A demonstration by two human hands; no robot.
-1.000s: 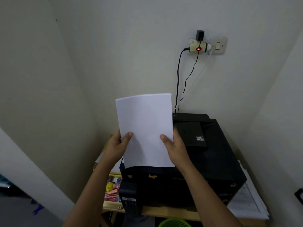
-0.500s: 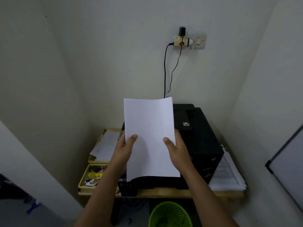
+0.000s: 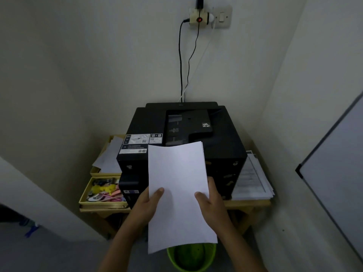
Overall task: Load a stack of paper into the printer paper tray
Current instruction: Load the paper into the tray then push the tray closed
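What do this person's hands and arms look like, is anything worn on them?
Both are bare. The left hand and the right hand wear no gloves, and no rings show on the visible fingers. Both forearms run uncovered to the bottom edge of the picture: no sleeves, watch or bracelet in view. The light is dim, so finer marks cannot be told.

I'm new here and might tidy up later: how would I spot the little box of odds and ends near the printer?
Find the black printer on the wooden table in the corner. Along its left side sit two yellow trays; the nearer one, the yellow stationery tray, is what you want. The farther tray holds only loose paper, whereas this one is crammed with colourful small items.
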